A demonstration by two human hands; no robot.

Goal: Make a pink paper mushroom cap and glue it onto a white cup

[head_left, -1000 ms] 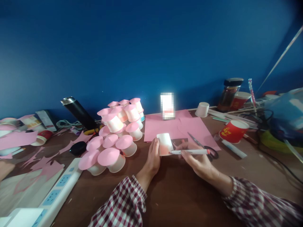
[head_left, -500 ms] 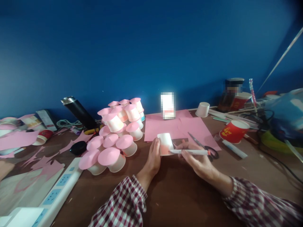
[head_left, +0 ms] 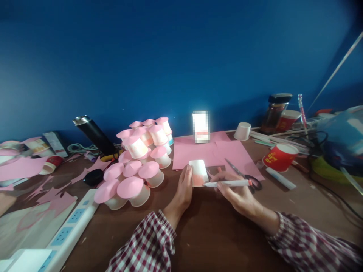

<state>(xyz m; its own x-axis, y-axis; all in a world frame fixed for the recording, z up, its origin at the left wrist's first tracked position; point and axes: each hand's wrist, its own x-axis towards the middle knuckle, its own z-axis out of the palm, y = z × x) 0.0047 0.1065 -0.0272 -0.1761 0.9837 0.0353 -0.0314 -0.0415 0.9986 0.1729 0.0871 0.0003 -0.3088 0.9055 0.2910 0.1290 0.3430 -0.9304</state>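
My left hand (head_left: 183,189) holds a small white cup (head_left: 198,172) that stands upside down on the brown surface (head_left: 204,234). My left fingers are pressed against its side. My right hand (head_left: 236,192) pinches a white marker (head_left: 228,183) with its fingers. The marker lies flat and its tip touches the low part of the cup, where the cup is orange. Scissors (head_left: 244,175) lie just behind my right hand on pink paper (head_left: 198,151). A pile of cups with pink tops (head_left: 138,162) sits to the left. A red cup (head_left: 279,156) lies to the right.

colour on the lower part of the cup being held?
Orange-pink on the lower band of the cup, white above. Head view shows it, by the marker tip.
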